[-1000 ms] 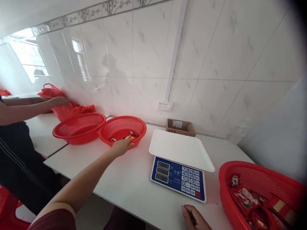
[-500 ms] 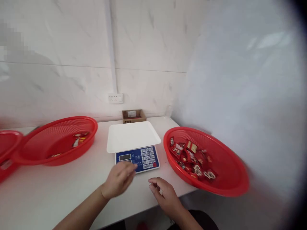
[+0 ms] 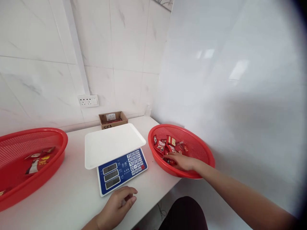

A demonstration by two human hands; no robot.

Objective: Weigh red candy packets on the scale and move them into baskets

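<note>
My right hand point(image 3: 181, 161) is inside the right-hand red basket point(image 3: 203, 150), resting on small red wrapped packets point(image 3: 171, 148). Its upper finger stretches out over them; the undersides of the fingers are hidden. Near the front edge of the table, my left hand point(image 3: 117, 204) is loosely curled, with a gap between thumb and fingertips and nothing in it. Just beyond it stands a blue and white electronic scale point(image 3: 123, 171) with number keys and three displays. Its white weighing tray point(image 3: 114, 143) bears nothing.
Another red basket point(image 3: 55, 153) with a few packets stands at the left. Behind the scale is a small open cardboard box point(image 3: 114, 119), below a wall socket point(image 3: 88, 101). A pale partition point(image 3: 227, 105) rises beyond the right basket.
My right hand has moved from in front of the scale into the right basket. My left hand has drawn back from the scale's panel. The view has turned to the right.
</note>
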